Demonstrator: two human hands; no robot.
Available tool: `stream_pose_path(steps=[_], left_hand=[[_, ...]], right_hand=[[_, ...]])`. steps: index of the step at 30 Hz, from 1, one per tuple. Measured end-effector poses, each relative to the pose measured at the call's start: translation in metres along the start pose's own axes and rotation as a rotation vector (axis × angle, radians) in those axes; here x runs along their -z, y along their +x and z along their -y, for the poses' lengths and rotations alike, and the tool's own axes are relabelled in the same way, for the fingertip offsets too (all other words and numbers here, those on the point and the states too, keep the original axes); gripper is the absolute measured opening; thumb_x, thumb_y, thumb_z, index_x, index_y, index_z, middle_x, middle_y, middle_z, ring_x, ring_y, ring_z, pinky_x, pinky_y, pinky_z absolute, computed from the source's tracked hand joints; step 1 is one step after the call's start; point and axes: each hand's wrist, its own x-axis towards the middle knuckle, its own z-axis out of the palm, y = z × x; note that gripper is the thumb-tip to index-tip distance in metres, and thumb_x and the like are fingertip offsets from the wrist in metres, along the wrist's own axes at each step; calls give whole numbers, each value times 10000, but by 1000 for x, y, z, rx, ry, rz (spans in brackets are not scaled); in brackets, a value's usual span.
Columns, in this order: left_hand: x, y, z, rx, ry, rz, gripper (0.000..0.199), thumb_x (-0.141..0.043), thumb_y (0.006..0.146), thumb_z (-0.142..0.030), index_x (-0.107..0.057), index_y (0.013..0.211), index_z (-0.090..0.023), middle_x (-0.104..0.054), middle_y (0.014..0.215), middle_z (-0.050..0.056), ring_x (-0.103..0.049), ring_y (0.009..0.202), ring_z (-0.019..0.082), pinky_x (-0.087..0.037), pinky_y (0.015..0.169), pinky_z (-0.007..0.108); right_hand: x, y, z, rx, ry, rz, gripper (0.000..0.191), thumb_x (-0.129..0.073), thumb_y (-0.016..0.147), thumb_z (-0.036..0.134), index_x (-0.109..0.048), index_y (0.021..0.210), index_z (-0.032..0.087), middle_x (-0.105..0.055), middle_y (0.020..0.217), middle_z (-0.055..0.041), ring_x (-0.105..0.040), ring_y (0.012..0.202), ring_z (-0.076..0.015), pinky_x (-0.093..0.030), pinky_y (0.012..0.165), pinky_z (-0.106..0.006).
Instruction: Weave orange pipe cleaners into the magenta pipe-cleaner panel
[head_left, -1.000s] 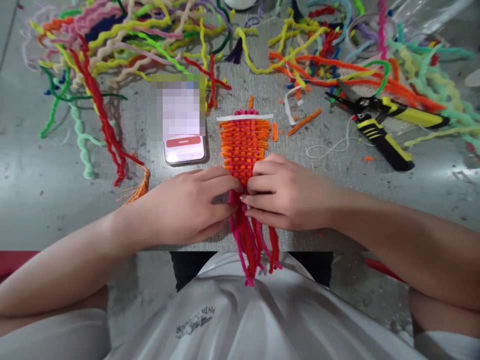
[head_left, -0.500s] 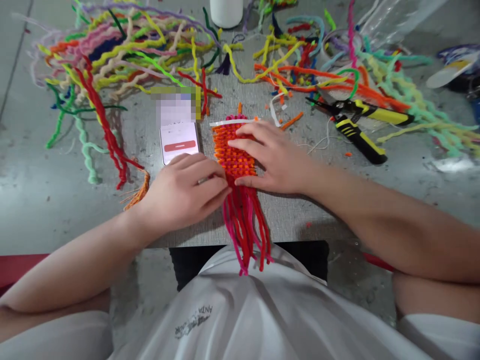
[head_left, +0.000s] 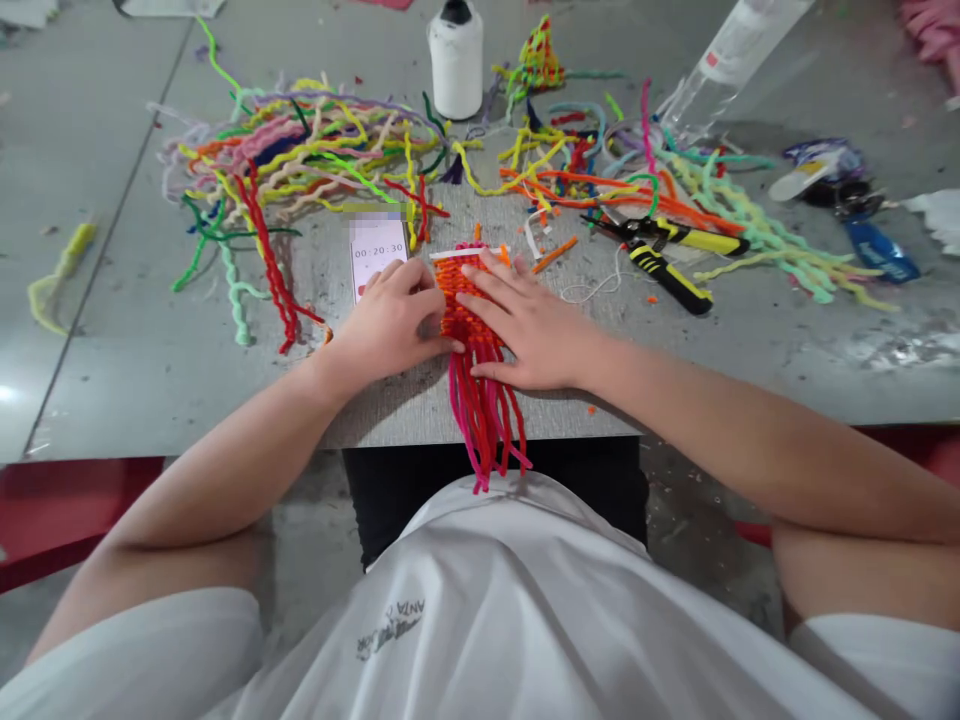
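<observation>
Currently, my right hand (head_left: 536, 330) is resting on the woven orange-and-red pipe-cleaner panel (head_left: 469, 325), its fingers spread and gripping nothing. My left hand (head_left: 401, 325) is curling at the panel's left side, thumb by the lower part — whether it is pinching anything, I cannot tell. The panel is lying on the grey table (head_left: 225, 400) straight in front of me, its pink-and-red fringe (head_left: 480, 410) trailing past the table's near edge. A white strip (head_left: 461, 254) is running along its top.

My left hand is blocking the lower part of the smartphone (head_left: 375, 262), whose screen is showing 00:20:30; my right fingers are hiding much of the weave. Beyond, a multicoloured heap of pipe cleaners (head_left: 322, 150) is sprawling on the left. On the right, yellow-and-black pliers (head_left: 667, 275) are lying beside orange stems (head_left: 682, 200). A white bottle (head_left: 456, 65) is standing at the back, near a small woven triangle (head_left: 544, 60).

Counting, I'm seeing one panel, one smartphone, one pair of pliers, one white bottle, one triangle and one blue tag (head_left: 881, 250) — the fringe strands are overlapping too much for a sure number.
</observation>
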Motion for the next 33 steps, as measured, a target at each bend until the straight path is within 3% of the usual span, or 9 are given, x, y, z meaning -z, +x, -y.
stream_pose_path(steps=[4, 7, 12, 15, 20, 23, 28, 33], left_hand=[[3, 2, 0, 12, 41, -1, 246, -756, 877, -405, -645, 904, -187, -579, 1172, 159, -545, 1111, 337, -482, 972, 515], [12, 8, 8, -4, -25, 11, 221, -752, 811, -314, -631, 949, -191, -585, 1177, 145, -555, 1101, 307, -487, 996, 494], [28, 31, 16, -122, -152, 27, 215, -635, 914, -342, -666, 1093, -226, -619, 1091, 101, -589, 1019, 241, -515, 974, 420], [18, 43, 1, -123, -78, -1, 258, -578, 985, -391, -677, 1144, -213, -629, 1145, 127, -581, 1093, 267, -495, 1011, 441], [-16, 52, -26, -36, 103, -8, 415, -591, 1023, -505, -675, 1270, -182, -590, 1348, 196, -511, 1215, 351, -421, 1035, 509], [-27, 53, -30, -39, 188, 17, 448, -553, 1053, -524, -664, 1310, -175, -584, 1385, 216, -493, 1248, 390, -397, 1026, 535], [-34, 55, -29, -48, 246, 42, 406, -515, 1084, -486, -675, 1290, -175, -597, 1366, 218, -491, 1271, 393, -394, 1026, 535], [-37, 54, -28, -70, 215, 23, 379, -501, 1100, -445, -698, 1271, -170, -615, 1366, 199, -512, 1262, 376, -405, 1046, 534]], right_hand=[[-4, -11, 13, 128, 4, 10, 751, -612, 1035, 465, -464, 1613, 9, -299, 1741, -311, -168, 1678, -439, -218, 1337, -679], [-5, -20, 14, 231, 23, 22, 755, -581, 1057, 492, -446, 1636, 26, -301, 1748, -292, -204, 1675, -411, -261, 1338, -630], [0, -28, 9, 317, 34, 121, 877, -529, 1072, 625, -345, 1691, 32, -249, 1772, -256, -191, 1682, -387, -206, 1362, -606], [-1, -30, 13, 325, 35, 191, 953, -511, 1060, 684, -323, 1690, -7, -234, 1761, -283, -242, 1665, -406, -194, 1361, -613], [-5, -27, 25, 315, 29, 226, 938, -511, 1065, 666, -348, 1673, -30, -306, 1733, -300, -311, 1637, -426, -254, 1342, -610], [-5, -26, 26, 377, 61, 241, 914, -518, 1072, 632, -378, 1646, -67, -346, 1707, -326, -322, 1629, -436, -273, 1338, -606], [-6, -23, 18, 542, 188, 231, 788, -499, 1102, 565, -408, 1656, 13, -371, 1725, -249, -302, 1654, -339, -238, 1373, -529], [-10, -12, 23, 567, 214, 218, 815, -497, 1102, 567, -412, 1636, -43, -380, 1710, -286, -321, 1646, -345, -232, 1376, -512]])
